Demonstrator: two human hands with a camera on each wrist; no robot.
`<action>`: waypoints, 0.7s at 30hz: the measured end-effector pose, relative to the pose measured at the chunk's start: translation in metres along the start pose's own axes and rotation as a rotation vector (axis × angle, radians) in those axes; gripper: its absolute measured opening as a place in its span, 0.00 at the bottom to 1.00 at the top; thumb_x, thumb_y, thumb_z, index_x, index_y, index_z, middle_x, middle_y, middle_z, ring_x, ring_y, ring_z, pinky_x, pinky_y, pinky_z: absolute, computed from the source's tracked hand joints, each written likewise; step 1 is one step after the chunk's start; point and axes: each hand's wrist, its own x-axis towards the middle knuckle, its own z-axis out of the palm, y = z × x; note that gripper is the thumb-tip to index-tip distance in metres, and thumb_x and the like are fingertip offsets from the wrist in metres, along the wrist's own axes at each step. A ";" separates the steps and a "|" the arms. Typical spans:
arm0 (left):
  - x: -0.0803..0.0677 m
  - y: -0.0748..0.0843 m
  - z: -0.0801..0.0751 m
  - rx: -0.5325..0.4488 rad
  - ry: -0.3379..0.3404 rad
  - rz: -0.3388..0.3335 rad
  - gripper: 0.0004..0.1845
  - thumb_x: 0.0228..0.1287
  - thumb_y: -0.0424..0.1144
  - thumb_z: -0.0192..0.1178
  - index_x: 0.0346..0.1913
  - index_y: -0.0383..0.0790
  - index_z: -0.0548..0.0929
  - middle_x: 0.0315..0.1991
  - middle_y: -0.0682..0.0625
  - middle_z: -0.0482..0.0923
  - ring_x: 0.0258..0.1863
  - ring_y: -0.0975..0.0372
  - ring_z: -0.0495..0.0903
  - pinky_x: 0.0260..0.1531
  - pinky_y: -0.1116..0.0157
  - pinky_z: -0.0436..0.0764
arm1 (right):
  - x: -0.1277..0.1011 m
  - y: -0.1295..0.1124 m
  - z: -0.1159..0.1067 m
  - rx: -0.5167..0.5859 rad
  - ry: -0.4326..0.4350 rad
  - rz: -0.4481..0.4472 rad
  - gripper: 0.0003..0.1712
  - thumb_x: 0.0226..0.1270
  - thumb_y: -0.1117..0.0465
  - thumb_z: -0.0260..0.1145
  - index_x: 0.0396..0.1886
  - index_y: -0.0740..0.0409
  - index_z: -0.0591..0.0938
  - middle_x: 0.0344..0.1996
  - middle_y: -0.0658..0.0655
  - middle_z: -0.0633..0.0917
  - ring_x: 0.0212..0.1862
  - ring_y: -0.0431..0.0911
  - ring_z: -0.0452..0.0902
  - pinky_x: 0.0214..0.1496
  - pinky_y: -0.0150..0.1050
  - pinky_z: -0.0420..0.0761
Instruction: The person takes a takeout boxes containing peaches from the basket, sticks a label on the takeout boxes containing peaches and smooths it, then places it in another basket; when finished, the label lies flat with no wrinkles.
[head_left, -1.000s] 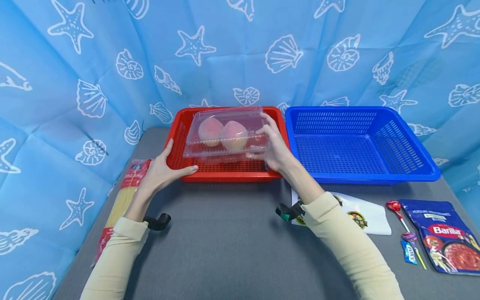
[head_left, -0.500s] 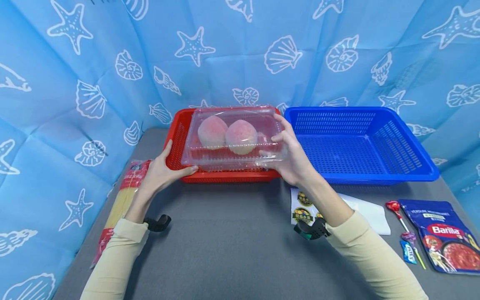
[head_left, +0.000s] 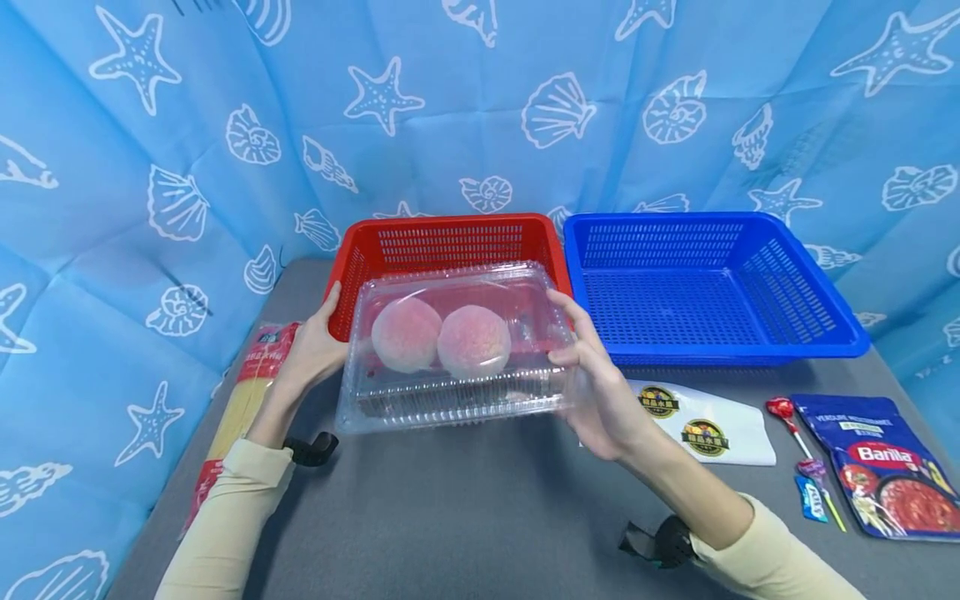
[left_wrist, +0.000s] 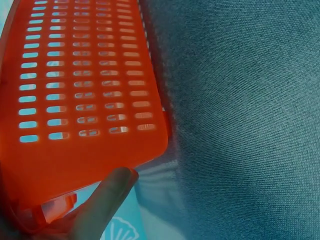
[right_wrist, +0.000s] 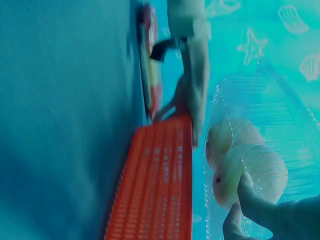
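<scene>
Inside a clear plastic clamshell box (head_left: 442, 400) lie two round pink-and-cream fruits, which look like peaches (head_left: 474, 342). My right hand (head_left: 600, 379) grips the box by its right end, thumb and fingers across the lid edge. It is tilted, in front of and above the near side of the red basket (head_left: 450, 225). At that basket's left end, my left hand (head_left: 311, 350) holds the corner; the box covers its thumb in the head view. The left wrist view has one finger (left_wrist: 112, 192) along the basket's wall. Peaches (right_wrist: 255, 175) show through the plastic in the right wrist view.
A blue basket (head_left: 757, 350) stands beside the red one. On the right lie a sheet of fruit stickers (head_left: 735, 433), lollipops (head_left: 780, 407), a small blue packet (head_left: 812, 500) and a Barilla pouch (head_left: 885, 467). A pasta pack (head_left: 243, 408) lies at left.
My right hand has lifted the clamshell box out of the red basket and brought it nearer, past the basket's front rim. My left hand has stayed at the basket's left corner.
</scene>
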 end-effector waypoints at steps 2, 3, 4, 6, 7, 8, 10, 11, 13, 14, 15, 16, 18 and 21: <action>0.001 0.000 0.000 0.010 0.011 0.004 0.60 0.59 0.60 0.67 0.83 0.51 0.39 0.73 0.32 0.68 0.65 0.40 0.77 0.63 0.41 0.79 | -0.008 0.005 0.002 -0.001 -0.013 0.004 0.40 0.69 0.67 0.41 0.77 0.31 0.50 0.77 0.63 0.50 0.62 0.52 0.73 0.60 0.50 0.81; 0.001 0.000 0.001 0.008 0.012 0.006 0.60 0.59 0.60 0.68 0.83 0.51 0.39 0.73 0.32 0.69 0.65 0.41 0.77 0.63 0.41 0.79 | -0.012 0.008 0.002 -0.003 -0.014 0.005 0.41 0.68 0.68 0.41 0.77 0.32 0.50 0.77 0.62 0.51 0.61 0.53 0.73 0.60 0.51 0.82; 0.001 0.000 0.001 0.010 0.015 0.008 0.60 0.59 0.60 0.67 0.83 0.51 0.39 0.73 0.32 0.69 0.65 0.41 0.77 0.63 0.41 0.78 | -0.016 0.011 0.003 -0.005 -0.010 0.006 0.41 0.68 0.68 0.42 0.76 0.32 0.51 0.76 0.61 0.51 0.60 0.53 0.73 0.59 0.51 0.82; 0.001 0.000 0.001 -0.003 0.012 0.014 0.59 0.60 0.59 0.67 0.83 0.52 0.39 0.72 0.33 0.69 0.65 0.42 0.76 0.63 0.42 0.79 | -0.023 0.018 0.003 -0.006 0.002 0.008 0.41 0.67 0.68 0.43 0.77 0.33 0.51 0.75 0.59 0.51 0.58 0.54 0.73 0.59 0.54 0.83; 0.001 0.000 0.001 -0.014 0.009 0.014 0.60 0.60 0.59 0.68 0.83 0.53 0.39 0.72 0.34 0.69 0.65 0.43 0.76 0.62 0.42 0.79 | -0.026 0.022 0.003 -0.008 0.005 0.008 0.42 0.67 0.69 0.44 0.77 0.33 0.51 0.75 0.59 0.51 0.57 0.54 0.72 0.59 0.54 0.83; 0.001 -0.001 0.001 -0.027 0.004 0.011 0.60 0.60 0.59 0.68 0.83 0.53 0.38 0.72 0.35 0.69 0.64 0.44 0.75 0.62 0.43 0.80 | -0.029 0.026 0.002 -0.011 0.010 0.011 0.42 0.67 0.69 0.44 0.77 0.34 0.51 0.74 0.59 0.51 0.57 0.55 0.72 0.59 0.55 0.83; 0.001 0.000 0.002 -0.045 -0.004 -0.002 0.62 0.58 0.62 0.69 0.83 0.55 0.37 0.71 0.37 0.70 0.63 0.46 0.75 0.60 0.44 0.81 | -0.034 0.035 0.001 -0.010 0.020 0.032 0.42 0.67 0.68 0.44 0.77 0.33 0.51 0.75 0.59 0.49 0.58 0.56 0.71 0.59 0.55 0.82; 0.001 0.000 0.002 -0.052 -0.007 -0.012 0.62 0.57 0.64 0.69 0.83 0.56 0.37 0.70 0.38 0.71 0.63 0.46 0.75 0.59 0.45 0.82 | -0.036 0.039 0.000 -0.008 0.029 0.047 0.42 0.67 0.68 0.44 0.77 0.33 0.51 0.75 0.59 0.48 0.57 0.56 0.71 0.59 0.55 0.82; 0.001 0.001 0.003 -0.044 -0.005 -0.033 0.64 0.55 0.68 0.69 0.83 0.57 0.37 0.70 0.39 0.72 0.62 0.47 0.75 0.58 0.45 0.83 | -0.039 0.046 -0.001 -0.017 0.054 0.076 0.42 0.67 0.68 0.45 0.78 0.34 0.51 0.76 0.59 0.46 0.58 0.56 0.71 0.58 0.54 0.82; 0.001 0.001 0.004 -0.039 -0.006 -0.042 0.65 0.54 0.70 0.69 0.83 0.58 0.37 0.69 0.39 0.72 0.61 0.48 0.75 0.57 0.46 0.83 | -0.040 0.050 -0.001 -0.024 0.072 0.091 0.42 0.67 0.68 0.45 0.78 0.35 0.51 0.77 0.59 0.44 0.58 0.57 0.70 0.58 0.54 0.82; 0.001 0.002 0.004 -0.035 -0.005 -0.048 0.65 0.53 0.71 0.69 0.83 0.59 0.37 0.68 0.40 0.73 0.61 0.48 0.76 0.56 0.46 0.84 | -0.041 0.053 0.000 -0.032 0.087 0.101 0.43 0.66 0.67 0.46 0.79 0.36 0.50 0.78 0.59 0.42 0.58 0.57 0.70 0.57 0.54 0.82; 0.000 0.002 0.004 -0.034 -0.006 -0.052 0.65 0.53 0.71 0.69 0.83 0.59 0.36 0.68 0.40 0.73 0.60 0.48 0.76 0.55 0.46 0.84 | -0.041 0.056 0.000 -0.038 0.099 0.104 0.43 0.66 0.68 0.47 0.79 0.37 0.50 0.78 0.60 0.41 0.58 0.57 0.70 0.56 0.53 0.83; 0.000 0.002 0.004 -0.034 -0.007 -0.057 0.66 0.52 0.72 0.69 0.83 0.59 0.36 0.68 0.40 0.73 0.60 0.49 0.76 0.55 0.47 0.84 | -0.043 0.062 0.001 -0.058 0.121 0.103 0.44 0.65 0.68 0.48 0.80 0.40 0.50 0.78 0.62 0.38 0.58 0.58 0.69 0.55 0.54 0.84; -0.001 0.002 0.003 -0.041 -0.010 -0.063 0.66 0.51 0.73 0.69 0.83 0.59 0.36 0.69 0.40 0.73 0.60 0.48 0.76 0.56 0.46 0.83 | -0.045 0.070 0.002 -0.069 0.129 0.108 0.45 0.64 0.68 0.49 0.81 0.41 0.49 0.78 0.63 0.37 0.58 0.58 0.69 0.54 0.54 0.84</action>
